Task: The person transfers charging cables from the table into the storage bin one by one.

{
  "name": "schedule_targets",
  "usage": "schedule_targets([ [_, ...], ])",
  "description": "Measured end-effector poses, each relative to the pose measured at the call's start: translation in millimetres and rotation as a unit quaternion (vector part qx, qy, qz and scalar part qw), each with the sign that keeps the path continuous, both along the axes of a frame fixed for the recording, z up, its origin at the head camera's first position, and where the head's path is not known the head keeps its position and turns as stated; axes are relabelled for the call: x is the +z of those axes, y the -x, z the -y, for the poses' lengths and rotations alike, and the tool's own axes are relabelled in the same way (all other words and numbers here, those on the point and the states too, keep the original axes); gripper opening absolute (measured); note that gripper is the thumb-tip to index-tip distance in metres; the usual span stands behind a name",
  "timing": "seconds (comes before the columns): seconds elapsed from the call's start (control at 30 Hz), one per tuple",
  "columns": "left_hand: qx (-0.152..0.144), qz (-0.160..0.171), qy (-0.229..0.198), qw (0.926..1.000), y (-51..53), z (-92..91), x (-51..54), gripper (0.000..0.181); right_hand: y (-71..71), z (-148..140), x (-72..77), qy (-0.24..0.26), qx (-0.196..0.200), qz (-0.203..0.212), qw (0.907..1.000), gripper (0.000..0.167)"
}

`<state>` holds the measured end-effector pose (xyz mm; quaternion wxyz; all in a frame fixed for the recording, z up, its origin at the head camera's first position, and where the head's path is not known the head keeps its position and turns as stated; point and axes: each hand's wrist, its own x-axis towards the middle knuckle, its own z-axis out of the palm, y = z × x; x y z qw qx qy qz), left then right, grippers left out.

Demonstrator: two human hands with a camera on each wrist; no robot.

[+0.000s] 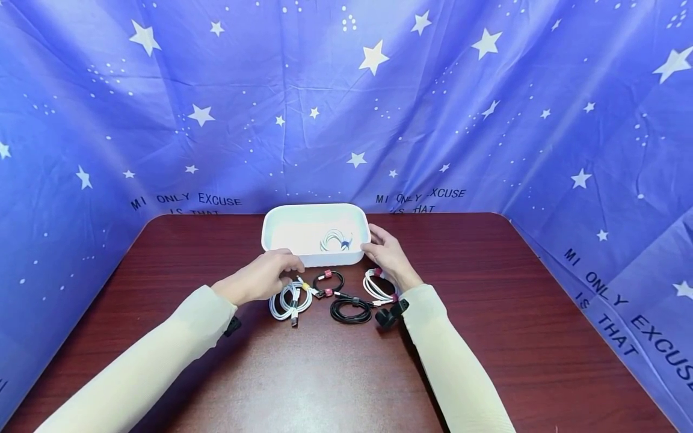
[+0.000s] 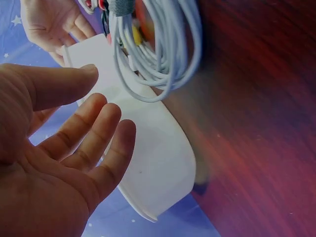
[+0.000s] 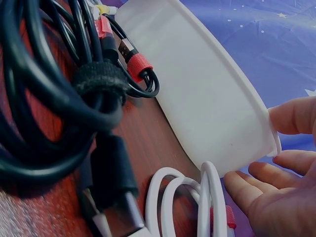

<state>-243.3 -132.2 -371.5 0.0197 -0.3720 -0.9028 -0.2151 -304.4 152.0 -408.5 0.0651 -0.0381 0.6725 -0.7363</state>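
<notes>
A white box (image 1: 330,259) sits at the back of the table with a coiled white cable (image 1: 331,240), tied in blue, inside. At its right end my right hand (image 1: 388,255) holds the rim, thumb at the edge and fingers against the end wall (image 3: 247,148). My left hand (image 1: 265,275) hovers by the front left corner, its fingers loosely bent and holding nothing in the left wrist view. In front of the box lie coiled cables: pale ones (image 1: 281,307) with grey and yellow ties, a small black one (image 1: 341,281), a larger black one (image 1: 349,319) and a white one (image 1: 372,290).
The dark red wooden table (image 1: 303,379) carries everything. A blue star-printed cloth (image 1: 325,144) hangs behind and at both sides. A black wrist-worn camera (image 1: 391,314) sits beside the right cuff, near the white cable.
</notes>
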Motion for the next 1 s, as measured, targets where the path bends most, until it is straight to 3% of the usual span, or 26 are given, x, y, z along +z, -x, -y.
schedule_targets([
  [0.7,0.031,0.028,0.02,0.999,-1.1,9.1,-20.0,0.021,-2.2,0,1.6,0.001,-0.004,0.003,1.0,0.067],
  [1.0,0.037,0.036,0.03,0.9982,-2.3,6.5,-22.3,0.021,-3.2,0,2.6,-0.001,-0.007,0.004,1.0,0.067],
])
